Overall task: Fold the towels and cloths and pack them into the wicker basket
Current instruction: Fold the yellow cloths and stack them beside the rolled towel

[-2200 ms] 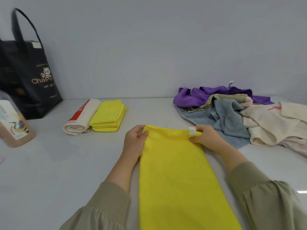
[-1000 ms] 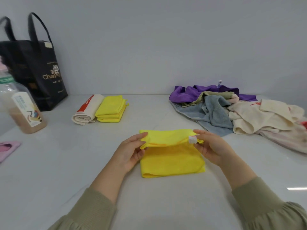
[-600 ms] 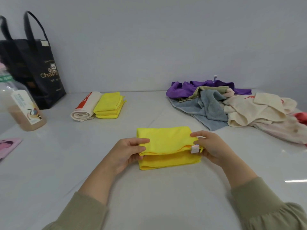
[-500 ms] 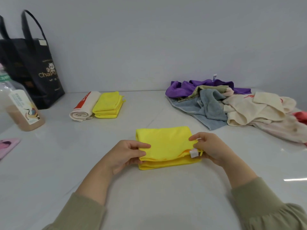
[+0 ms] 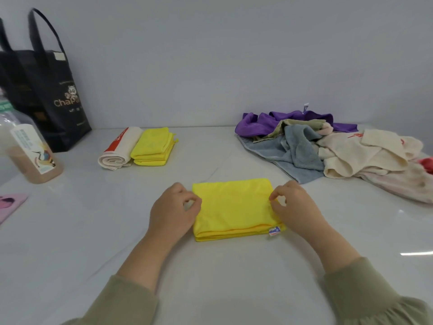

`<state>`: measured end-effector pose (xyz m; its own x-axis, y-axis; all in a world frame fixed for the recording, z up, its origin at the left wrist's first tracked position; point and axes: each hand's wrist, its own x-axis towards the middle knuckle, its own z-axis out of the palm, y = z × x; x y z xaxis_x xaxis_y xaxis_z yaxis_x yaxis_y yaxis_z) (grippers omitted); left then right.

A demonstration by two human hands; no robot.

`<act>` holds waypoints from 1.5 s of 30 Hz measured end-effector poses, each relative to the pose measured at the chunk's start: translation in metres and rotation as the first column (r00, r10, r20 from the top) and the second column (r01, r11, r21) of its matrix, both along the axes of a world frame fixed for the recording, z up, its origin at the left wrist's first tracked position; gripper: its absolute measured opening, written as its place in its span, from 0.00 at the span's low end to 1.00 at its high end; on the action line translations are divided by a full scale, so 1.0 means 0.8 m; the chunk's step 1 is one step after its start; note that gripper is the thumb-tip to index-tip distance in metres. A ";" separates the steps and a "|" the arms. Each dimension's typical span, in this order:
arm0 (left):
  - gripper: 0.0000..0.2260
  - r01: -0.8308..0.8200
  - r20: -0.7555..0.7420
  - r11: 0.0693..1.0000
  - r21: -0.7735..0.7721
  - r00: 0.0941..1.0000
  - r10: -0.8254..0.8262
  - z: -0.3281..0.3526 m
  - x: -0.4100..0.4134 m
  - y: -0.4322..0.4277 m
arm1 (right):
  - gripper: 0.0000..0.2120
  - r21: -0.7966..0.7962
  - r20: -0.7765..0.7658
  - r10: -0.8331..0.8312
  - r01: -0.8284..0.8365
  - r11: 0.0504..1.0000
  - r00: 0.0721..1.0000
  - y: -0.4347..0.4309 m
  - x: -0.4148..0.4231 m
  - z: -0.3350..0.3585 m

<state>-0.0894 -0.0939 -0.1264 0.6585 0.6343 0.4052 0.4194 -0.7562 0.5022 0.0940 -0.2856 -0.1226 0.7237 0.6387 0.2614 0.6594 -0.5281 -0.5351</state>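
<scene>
A folded yellow cloth [image 5: 234, 209] lies flat on the white table in front of me, a small white tag at its near right corner. My left hand [image 5: 173, 212] is at its left edge, fingers curled, fingertips pinching that edge. My right hand [image 5: 295, 207] is at its right edge, fingers curled and pinching the fabric there. Further back on the left lie a rolled cream towel [image 5: 119, 153] with a red stripe and a folded yellow cloth stack [image 5: 153, 150]. At the back right is a heap of unfolded towels [image 5: 328, 146]: purple, grey-blue, cream, pink. No wicker basket is in view.
A black tote bag [image 5: 46, 90] stands against the wall at the far left. In front of it is a clear plastic bottle [image 5: 25, 148] with brown contents. A pink item [image 5: 9, 202] lies at the left edge. White table surface [image 5: 210, 277] stretches toward me.
The long yellow cloth was folded toward me into a small rectangle. My hands laid the top layer down and shifted from the near edge to its left and right sides.
</scene>
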 end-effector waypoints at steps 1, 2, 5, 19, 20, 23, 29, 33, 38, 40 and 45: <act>0.12 0.080 0.105 0.993 0.091 0.990 -0.090 -0.001 0.003 -0.002 | 0.04 0.068 0.035 -0.003 0.000 0.998 0.999 0.002 -0.002 0.001; 0.14 0.172 0.155 0.969 0.177 0.967 -0.200 -0.001 0.005 -0.005 | 0.06 0.103 0.031 0.011 -0.014 0.995 0.999 0.002 -0.003 0.004; 0.19 0.395 -0.041 0.874 0.283 0.915 -0.401 -0.010 0.018 -0.019 | 0.11 0.062 -0.140 0.124 -0.116 0.991 0.982 -0.007 -0.004 0.018; 0.22 0.334 -0.098 0.930 -0.154 0.931 -0.350 -0.018 0.022 -0.023 | 0.19 -0.350 -0.181 0.219 -0.271 0.897 0.959 -0.004 -0.008 0.013; 0.26 0.294 -0.012 0.947 -0.130 0.954 -0.298 -0.018 0.021 -0.020 | 0.14 -0.209 -0.153 0.169 -0.199 0.957 0.974 0.002 -0.007 0.017; 0.31 0.264 0.018 0.963 -0.051 0.965 -0.263 -0.019 0.029 -0.011 | 0.14 -0.019 0.047 0.137 -0.136 0.991 0.990 0.032 -0.008 0.021; 0.27 0.279 -0.391 0.960 0.036 0.888 -0.243 -0.022 0.045 -0.004 | 0.25 -0.478 0.084 0.331 -0.253 0.841 0.940 0.076 -0.019 -0.012; 0.28 0.213 -0.619 0.977 -0.016 0.765 -0.177 -0.025 0.043 0.005 | 0.27 -0.587 0.056 0.265 -0.183 0.789 0.963 0.071 -0.006 -0.017; 0.29 0.204 -0.620 0.979 -0.012 0.767 -0.167 -0.024 0.045 0.005 | 0.30 -0.605 0.022 0.199 -0.145 0.783 0.980 0.072 0.008 -0.004; 0.29 0.214 -0.609 0.977 -0.004 0.774 -0.172 -0.025 0.044 0.005 | 0.28 -0.591 0.015 0.205 -0.157 0.791 0.979 0.084 0.012 0.012; 0.28 0.261 -0.572 0.965 0.006 0.793 -0.211 -0.028 0.041 0.011 | 0.25 -0.498 -0.120 0.263 -0.287 0.819 0.957 0.130 0.014 0.038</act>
<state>-0.0564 -0.0850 -0.1488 0.9108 0.4109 -0.0405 0.4117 -0.8959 0.1672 0.1052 -0.1813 -0.0922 0.5013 0.8464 -0.1800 0.8001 -0.5326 -0.2759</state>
